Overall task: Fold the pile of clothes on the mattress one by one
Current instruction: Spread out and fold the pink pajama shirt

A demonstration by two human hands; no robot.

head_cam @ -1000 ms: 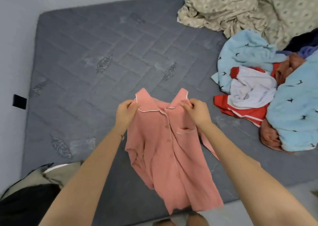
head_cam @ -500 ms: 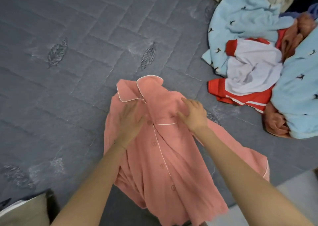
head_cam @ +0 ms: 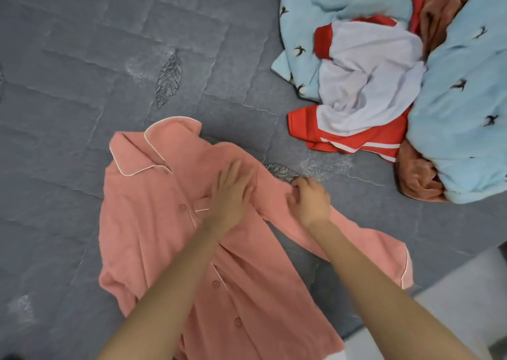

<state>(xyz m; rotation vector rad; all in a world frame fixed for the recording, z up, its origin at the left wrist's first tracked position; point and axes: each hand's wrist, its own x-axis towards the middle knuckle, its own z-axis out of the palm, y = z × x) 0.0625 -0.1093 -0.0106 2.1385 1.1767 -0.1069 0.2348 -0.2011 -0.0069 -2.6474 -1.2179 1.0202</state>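
A pink button-up pyjama shirt (head_cam: 153,222) with white piping lies front-up on the grey quilted mattress (head_cam: 82,71), collar towards the far side. My left hand (head_cam: 233,192) presses flat on its chest near the pocket, fingers straight. My right hand (head_cam: 310,199) pinches the fabric at the shirt's right shoulder, where the sleeve (head_cam: 370,250) runs out to the right. The pile of unfolded clothes (head_cam: 452,113) sits at the upper right: light blue fleece with small birds, a red and white garment (head_cam: 365,85) and a rust-coloured piece (head_cam: 419,178).
The mattress edge runs along the lower right, with pale floor (head_cam: 466,305) beyond it. Grey mattress stretches to the left of and beyond the pink shirt. The shirt's lower hem hangs over the near edge.
The shirt went from hanging by its collar in both hands to lying on the mattress. My left hand slid right onto the chest, and my right hand moved out to the shoulder.
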